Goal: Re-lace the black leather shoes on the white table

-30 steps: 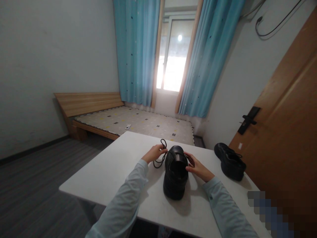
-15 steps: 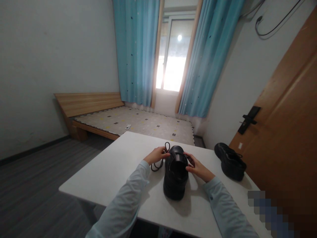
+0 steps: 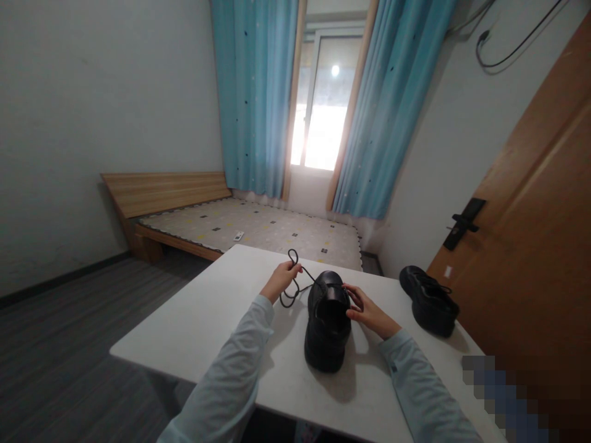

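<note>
A black shoe (image 3: 327,351) stands upright on the white table (image 3: 207,314), its heel towards me and its toe pointing away. My left hand (image 3: 281,278) is closed on a black shoelace (image 3: 287,301), left of the shoe. The lace runs taut from the fingers to the shoe's front, and loose loops hang about the hand. Against the shoe's right side, my right hand (image 3: 364,309) grips the upper near the opening, fingers at the lacing and thumb at the collar. Whether it also holds lace there is hidden.
A second black shoe (image 3: 431,301), laced, lies at the table's right edge beside the wooden door (image 3: 530,203). Beyond the table is a bed (image 3: 277,227) with a small white remote-like object (image 3: 238,236) on it.
My left hand has moved left and away from the shoe, drawing the shoelace out with it. My right hand and the shoe have stayed in place.
</note>
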